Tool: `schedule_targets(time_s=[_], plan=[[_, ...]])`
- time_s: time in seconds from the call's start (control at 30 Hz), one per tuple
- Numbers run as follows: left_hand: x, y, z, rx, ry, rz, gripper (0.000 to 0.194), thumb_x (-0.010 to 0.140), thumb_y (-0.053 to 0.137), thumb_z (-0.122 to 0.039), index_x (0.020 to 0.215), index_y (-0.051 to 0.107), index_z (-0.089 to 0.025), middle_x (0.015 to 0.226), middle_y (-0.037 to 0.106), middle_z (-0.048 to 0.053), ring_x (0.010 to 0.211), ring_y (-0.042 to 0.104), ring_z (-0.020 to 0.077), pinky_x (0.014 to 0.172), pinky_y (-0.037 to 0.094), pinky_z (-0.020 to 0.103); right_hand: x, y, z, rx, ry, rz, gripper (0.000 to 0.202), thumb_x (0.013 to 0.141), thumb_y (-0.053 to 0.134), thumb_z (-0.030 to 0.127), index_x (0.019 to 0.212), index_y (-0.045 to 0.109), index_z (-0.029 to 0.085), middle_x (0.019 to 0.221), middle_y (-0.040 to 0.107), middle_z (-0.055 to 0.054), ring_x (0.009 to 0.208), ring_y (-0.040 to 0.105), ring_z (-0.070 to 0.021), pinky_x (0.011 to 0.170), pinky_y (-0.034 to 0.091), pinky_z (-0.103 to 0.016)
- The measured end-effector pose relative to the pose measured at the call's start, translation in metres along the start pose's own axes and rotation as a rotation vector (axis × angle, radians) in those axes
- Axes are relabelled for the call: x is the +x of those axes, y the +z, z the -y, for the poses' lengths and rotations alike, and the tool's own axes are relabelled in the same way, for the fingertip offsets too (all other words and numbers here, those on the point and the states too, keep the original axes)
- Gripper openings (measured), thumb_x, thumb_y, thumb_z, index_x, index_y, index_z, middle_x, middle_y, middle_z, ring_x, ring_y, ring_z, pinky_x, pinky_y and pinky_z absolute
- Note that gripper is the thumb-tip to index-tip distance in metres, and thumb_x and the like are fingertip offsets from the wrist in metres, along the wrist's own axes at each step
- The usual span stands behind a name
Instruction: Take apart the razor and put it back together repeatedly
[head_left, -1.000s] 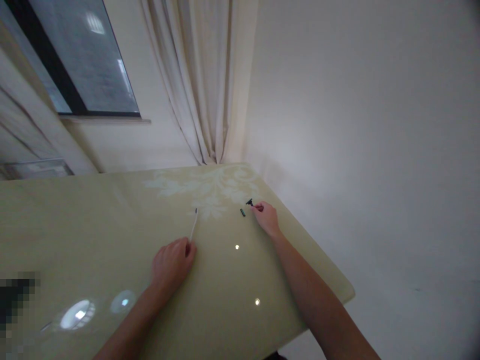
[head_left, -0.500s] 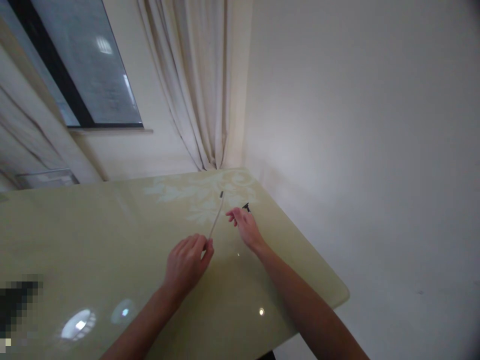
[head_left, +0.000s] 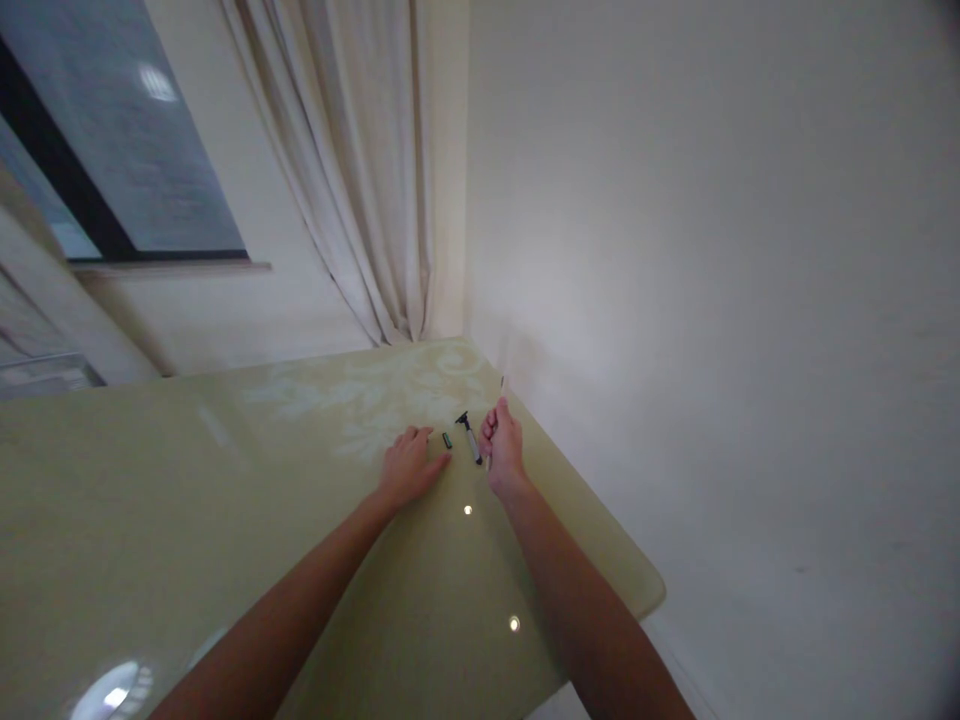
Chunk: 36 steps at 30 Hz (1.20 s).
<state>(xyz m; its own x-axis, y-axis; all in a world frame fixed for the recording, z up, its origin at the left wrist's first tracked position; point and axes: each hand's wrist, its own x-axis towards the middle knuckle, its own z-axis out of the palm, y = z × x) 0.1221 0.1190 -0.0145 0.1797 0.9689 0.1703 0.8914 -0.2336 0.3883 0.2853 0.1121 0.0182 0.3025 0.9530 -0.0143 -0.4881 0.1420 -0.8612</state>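
Note:
A razor (head_left: 471, 440) with a dark head and a silver and black handle lies on the pale green table, between my hands. To its left is a small dark green piece (head_left: 447, 440), near the fingertips of my left hand (head_left: 409, 465). That hand rests by the tabletop with thumb and fingers apart, holding nothing. My right hand (head_left: 502, 440) is closed around a thin pale stick (head_left: 503, 388), whose dark tip sticks up above the fingers and whose lower end shows below them.
The glossy table (head_left: 187, 480) has a leaf pattern at its far corner and a rounded corner at the right. A plain wall (head_left: 712, 300) borders its right side. Behind stand a curtain (head_left: 367, 200) and a window (head_left: 150, 150).
The thin stick has gone from my left hand to my right, which is now closed on it. My left hand has moved forward and opened. The razor and the small green piece now show.

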Motion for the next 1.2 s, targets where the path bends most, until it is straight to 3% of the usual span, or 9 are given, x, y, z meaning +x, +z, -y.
schedule_targets(time_s=[0.17, 0.3, 0.43, 0.53, 0.63, 0.7, 0.8, 1.03, 1.2], plan=[[0.018, 0.018, -0.007, -0.029, -0.040, -0.001, 0.039, 0.094, 0.058, -0.044, 0.127, 0.066, -0.026, 0.130, 0.062, 0.013, 0.122, 0.060, 0.0340, 0.100, 0.044, 0.051, -0.004, 0.003, -0.009, -0.011, -0.003, 0.012, 0.055, 0.085, 0.058, 0.071, 0.064, 0.041, 0.023, 0.047, 0.035, 0.011, 0.034, 0.025, -0.0058, 0.033, 0.017, -0.022], [0.009, 0.017, -0.005, -0.090, -0.010, -0.041, 0.031, 0.095, 0.056, -0.036, 0.119, 0.068, -0.020, 0.126, 0.064, 0.014, 0.118, 0.061, 0.0313, 0.100, 0.046, 0.050, -0.010, 0.004, -0.012, -0.064, -0.016, 0.063, 0.056, 0.080, 0.065, 0.072, 0.064, 0.042, 0.023, 0.048, 0.035, 0.011, 0.036, 0.026, -0.0053, 0.034, 0.018, -0.021], [-0.027, 0.000, 0.028, -0.188, 0.072, -0.100, 0.031, 0.094, 0.060, -0.037, 0.118, 0.066, -0.018, 0.121, 0.065, 0.012, 0.113, 0.061, 0.0268, 0.098, 0.051, 0.043, -0.021, 0.009, -0.018, -0.178, -0.012, 0.188, 0.059, 0.080, 0.065, 0.074, 0.062, 0.040, 0.023, 0.047, 0.036, 0.010, 0.037, 0.030, -0.0054, 0.036, 0.021, -0.022], [-0.070, -0.022, 0.061, -0.328, 0.172, -0.279, 0.033, 0.094, 0.062, -0.046, 0.116, 0.067, -0.022, 0.113, 0.068, 0.009, 0.103, 0.061, 0.0278, 0.089, 0.054, 0.045, -0.038, 0.016, -0.026, -0.245, 0.094, 0.367, 0.058, 0.084, 0.061, 0.073, 0.064, 0.042, 0.023, 0.047, 0.036, 0.010, 0.036, 0.030, -0.0058, 0.037, 0.021, -0.022], [-0.111, -0.045, 0.076, -0.278, 0.174, -0.454, 0.036, 0.093, 0.065, -0.051, 0.117, 0.068, -0.025, 0.111, 0.070, 0.009, 0.104, 0.061, 0.0288, 0.093, 0.051, 0.047, -0.063, 0.023, -0.036, -0.381, 0.206, 0.543, 0.052, 0.087, 0.063, 0.069, 0.071, 0.056, 0.020, 0.048, 0.035, 0.010, 0.038, 0.029, -0.0065, 0.039, 0.020, -0.023], [-0.127, -0.055, 0.073, -0.237, 0.180, -0.551, 0.035, 0.093, 0.066, -0.050, 0.117, 0.067, -0.024, 0.108, 0.070, 0.009, 0.102, 0.061, 0.0283, 0.092, 0.050, 0.046, -0.080, 0.027, -0.043, -0.480, 0.187, 0.621, 0.048, 0.088, 0.066, 0.064, 0.079, 0.067, 0.017, 0.050, 0.038, 0.009, 0.042, 0.033, -0.0071, 0.042, 0.022, -0.023], [-0.134, -0.062, 0.060, -0.222, 0.225, -0.602, 0.035, 0.092, 0.069, -0.048, 0.117, 0.067, -0.023, 0.109, 0.070, 0.009, 0.104, 0.061, 0.0278, 0.093, 0.050, 0.043, -0.100, 0.031, -0.048, -0.451, 0.247, 0.683, 0.045, 0.086, 0.070, 0.061, 0.079, 0.069, 0.017, 0.051, 0.040, 0.008, 0.045, 0.033, -0.0072, 0.044, 0.023, -0.023], [-0.132, -0.057, 0.047, -0.270, 0.269, -0.553, 0.033, 0.092, 0.071, -0.043, 0.118, 0.068, -0.024, 0.109, 0.070, 0.008, 0.104, 0.062, 0.0268, 0.093, 0.051, 0.041, -0.107, 0.035, -0.039, -0.214, 0.469, 0.711, 0.045, 0.082, 0.076, 0.057, 0.084, 0.075, 0.012, 0.048, 0.028, 0.011, 0.043, 0.020, -0.0051, 0.041, 0.012, -0.023], [-0.134, -0.054, 0.044, -0.343, 0.244, -0.533, 0.034, 0.091, 0.071, -0.045, 0.118, 0.068, -0.024, 0.109, 0.069, 0.009, 0.103, 0.062, 0.0270, 0.091, 0.054, 0.043, -0.104, 0.031, -0.040, -0.166, 0.516, 0.675, 0.041, 0.077, 0.082, 0.054, 0.080, 0.073, 0.013, 0.053, 0.039, 0.009, 0.043, 0.020, -0.0041, 0.040, 0.010, -0.022]])
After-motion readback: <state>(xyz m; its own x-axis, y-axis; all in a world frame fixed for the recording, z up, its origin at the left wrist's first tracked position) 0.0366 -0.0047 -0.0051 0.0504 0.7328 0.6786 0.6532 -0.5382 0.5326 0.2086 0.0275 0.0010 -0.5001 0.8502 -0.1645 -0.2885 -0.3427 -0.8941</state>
